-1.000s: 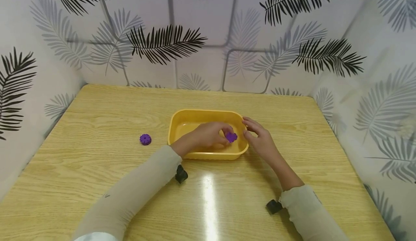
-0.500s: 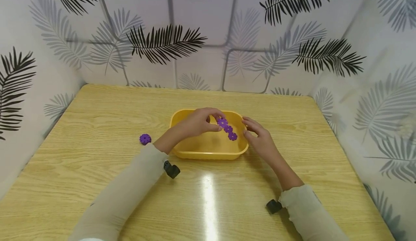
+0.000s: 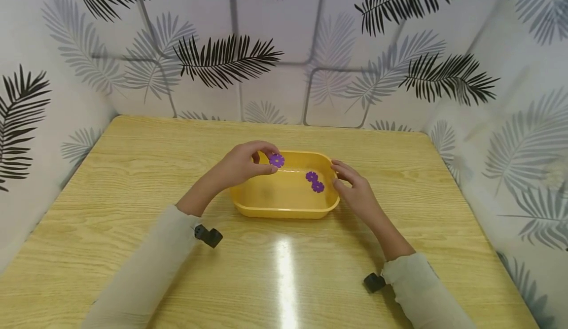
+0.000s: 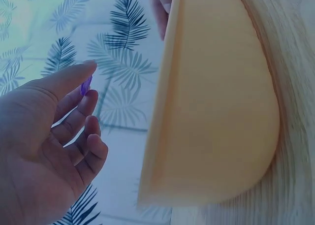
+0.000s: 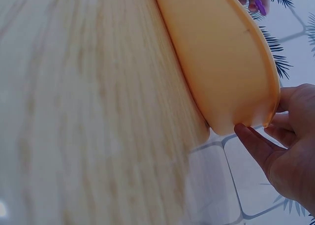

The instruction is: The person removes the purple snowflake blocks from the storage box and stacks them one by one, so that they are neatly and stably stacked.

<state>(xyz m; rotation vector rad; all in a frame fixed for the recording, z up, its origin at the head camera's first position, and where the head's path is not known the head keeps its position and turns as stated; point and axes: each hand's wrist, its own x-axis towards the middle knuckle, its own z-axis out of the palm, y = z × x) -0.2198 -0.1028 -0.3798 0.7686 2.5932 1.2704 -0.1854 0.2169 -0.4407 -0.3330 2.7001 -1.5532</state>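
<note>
My left hand (image 3: 235, 165) pinches a purple flower-shaped disc (image 3: 277, 161) between thumb and fingertips, above the left back part of a yellow plastic bin (image 3: 284, 213). In the left wrist view, the disc (image 4: 86, 85) shows edge-on, beside the bin's outer wall (image 4: 216, 97). Two more purple flower discs (image 3: 314, 181) lie touching on the bin floor near its right end. My right hand (image 3: 358, 193) holds the bin's right end. The right wrist view has a fingertip (image 5: 242, 130) against the outer wall and the thumb at the rim.
The bin stands on a wood-grain table (image 3: 399, 171). A fabric backdrop (image 3: 275, 92) with leaf prints rises behind and at both sides. Small black cameras (image 3: 208, 236) sit at both wrists. My left forearm covers part of the table left of the bin.
My left hand lifts one purple disc away from the other two and carries it leftward and back. The purple piece on the table at left becomes hidden behind that arm. My right hand stays put.
</note>
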